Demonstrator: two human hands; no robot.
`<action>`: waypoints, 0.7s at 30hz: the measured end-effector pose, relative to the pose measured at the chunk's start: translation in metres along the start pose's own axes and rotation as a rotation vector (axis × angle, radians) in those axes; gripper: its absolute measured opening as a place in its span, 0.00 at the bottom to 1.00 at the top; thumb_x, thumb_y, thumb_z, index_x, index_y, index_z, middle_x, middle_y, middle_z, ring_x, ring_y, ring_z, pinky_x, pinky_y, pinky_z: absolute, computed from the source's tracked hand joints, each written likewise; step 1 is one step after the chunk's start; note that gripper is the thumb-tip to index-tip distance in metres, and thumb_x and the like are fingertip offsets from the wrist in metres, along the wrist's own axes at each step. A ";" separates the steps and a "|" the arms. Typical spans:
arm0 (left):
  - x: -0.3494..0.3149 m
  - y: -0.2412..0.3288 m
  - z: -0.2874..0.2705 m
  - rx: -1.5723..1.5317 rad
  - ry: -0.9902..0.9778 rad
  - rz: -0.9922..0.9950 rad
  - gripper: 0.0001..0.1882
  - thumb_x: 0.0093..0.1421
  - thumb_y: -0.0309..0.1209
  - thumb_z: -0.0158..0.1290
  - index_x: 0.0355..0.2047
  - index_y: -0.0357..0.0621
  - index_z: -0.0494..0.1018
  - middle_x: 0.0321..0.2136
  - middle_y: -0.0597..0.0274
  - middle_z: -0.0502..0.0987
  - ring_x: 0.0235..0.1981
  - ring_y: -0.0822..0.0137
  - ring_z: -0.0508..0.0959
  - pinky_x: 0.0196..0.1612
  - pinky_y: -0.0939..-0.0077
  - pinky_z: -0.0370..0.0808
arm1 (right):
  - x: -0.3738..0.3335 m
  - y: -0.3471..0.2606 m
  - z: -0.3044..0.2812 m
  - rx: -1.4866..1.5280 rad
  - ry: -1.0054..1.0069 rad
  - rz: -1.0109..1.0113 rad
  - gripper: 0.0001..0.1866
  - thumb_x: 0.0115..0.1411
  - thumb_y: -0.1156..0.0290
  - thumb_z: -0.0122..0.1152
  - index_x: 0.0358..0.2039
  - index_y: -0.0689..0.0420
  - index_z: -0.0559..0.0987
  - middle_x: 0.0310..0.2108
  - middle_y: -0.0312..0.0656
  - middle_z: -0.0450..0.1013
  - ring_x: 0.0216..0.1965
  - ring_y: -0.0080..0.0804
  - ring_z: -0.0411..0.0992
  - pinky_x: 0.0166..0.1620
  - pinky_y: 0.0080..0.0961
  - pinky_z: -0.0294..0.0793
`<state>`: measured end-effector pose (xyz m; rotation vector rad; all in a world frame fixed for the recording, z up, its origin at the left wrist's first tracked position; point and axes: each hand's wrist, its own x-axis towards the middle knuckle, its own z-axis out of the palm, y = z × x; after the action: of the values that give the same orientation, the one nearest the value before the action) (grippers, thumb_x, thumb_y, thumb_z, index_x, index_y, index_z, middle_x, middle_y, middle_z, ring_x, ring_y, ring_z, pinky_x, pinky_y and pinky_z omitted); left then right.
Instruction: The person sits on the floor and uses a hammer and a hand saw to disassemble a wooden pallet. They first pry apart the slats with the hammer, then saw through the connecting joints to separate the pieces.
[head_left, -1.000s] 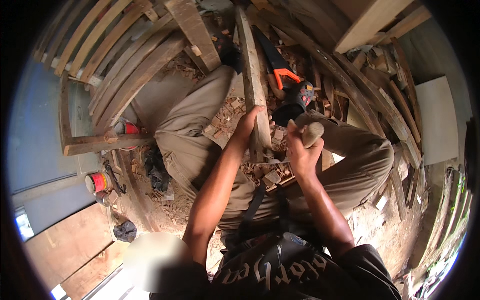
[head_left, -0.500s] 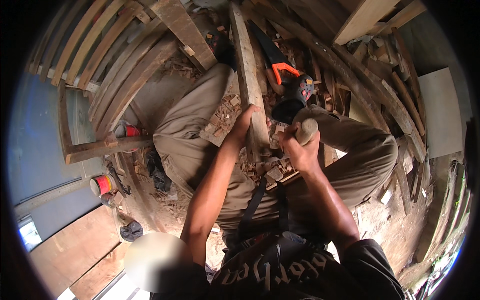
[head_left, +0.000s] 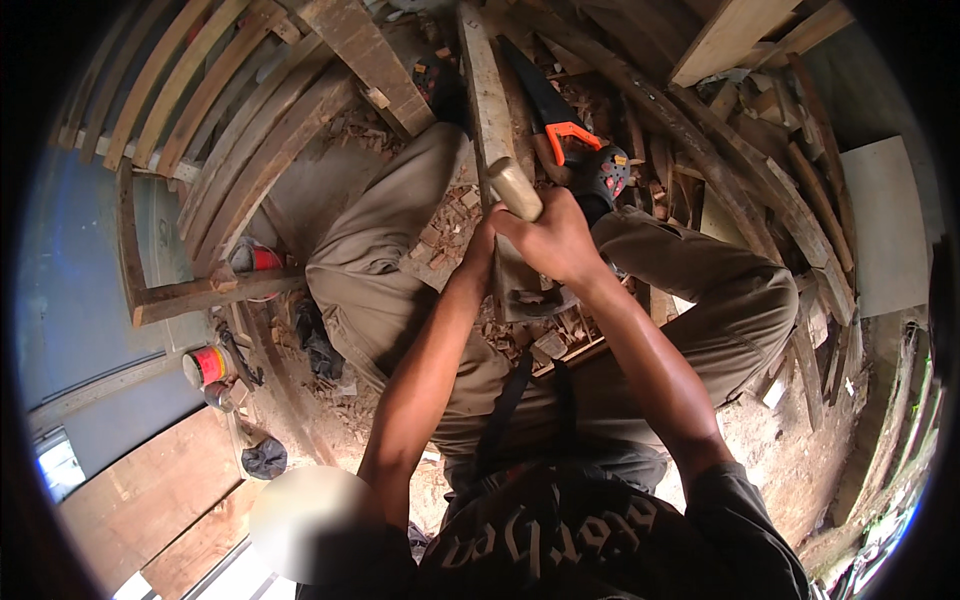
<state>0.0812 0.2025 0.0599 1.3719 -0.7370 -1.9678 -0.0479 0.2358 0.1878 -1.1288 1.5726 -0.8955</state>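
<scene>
Wooden beam [head_left: 488,115], one, squared and weathered, standing lengthwise between the person's bent legs, near end toward the body. Left hand [head_left: 484,240]: clasped to the beam's left edge, fingertips hidden behind the other hand. Right hand [head_left: 556,240]: closed in a fist round a pale, rounded wooden handle [head_left: 515,190] over the beam, against the left hand; the tool's head cannot be made out clearly. Handsaw [head_left: 570,138], dark blade, orange grip: right of the beam. Dark clog [head_left: 606,175]: right of the beam, beside the saw's grip. Wood chips [head_left: 437,243]: scattered left and right of the beam. Red-and-yellow tin [head_left: 208,367]: well left of the beam.
</scene>
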 end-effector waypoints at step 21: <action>-0.002 -0.002 -0.002 -0.114 -0.218 -0.162 0.38 0.59 0.68 0.43 0.46 0.43 0.68 0.27 0.56 0.75 0.27 0.62 0.78 0.31 0.69 0.76 | -0.062 0.065 0.001 0.244 0.367 -0.573 0.11 0.46 0.79 0.62 0.16 0.59 0.67 0.14 0.39 0.63 0.16 0.28 0.62 0.22 0.26 0.62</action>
<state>0.0831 0.2052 0.0586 1.1944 -0.6153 -2.2769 -0.0562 0.3145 0.1452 -1.3104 1.3800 -1.7071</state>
